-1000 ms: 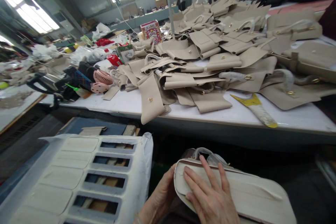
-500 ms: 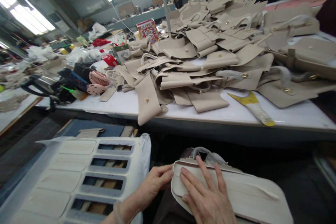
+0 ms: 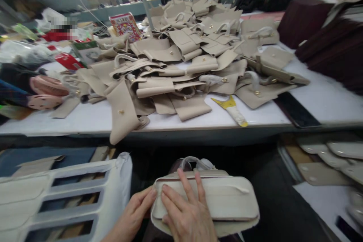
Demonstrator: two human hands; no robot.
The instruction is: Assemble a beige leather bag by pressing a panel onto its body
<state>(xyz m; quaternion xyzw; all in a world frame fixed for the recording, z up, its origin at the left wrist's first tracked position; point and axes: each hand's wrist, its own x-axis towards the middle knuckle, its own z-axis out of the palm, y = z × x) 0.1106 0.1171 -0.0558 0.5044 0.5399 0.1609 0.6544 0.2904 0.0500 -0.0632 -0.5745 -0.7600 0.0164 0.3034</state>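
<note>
A cream bag (image 3: 224, 198) lies in front of me with its long flat panel facing up and a clear-wrapped handle (image 3: 194, 162) behind it. My left hand (image 3: 136, 206) grips the bag's left end, thumb and fingers pressed together at the edge. Across the left part of the panel, my right hand (image 3: 187, 208) lies flat with its fingers spread. A raised crease shows near the panel's right end. The underside of the bag is hidden.
Beige bag pieces (image 3: 181, 45) are heaped on the white table (image 3: 269, 117), with a yellow-and-white tool (image 3: 234, 111) and a dark phone-like slab (image 3: 296, 109) near its edge. A slotted white frame (image 3: 110, 185) stands at left; panels (image 3: 326, 174) lie at right.
The view has swung to the right, bringing the slab and right-hand panels into sight. Both hands keep nearly the same hold on the bag, which appears turned more level.
</note>
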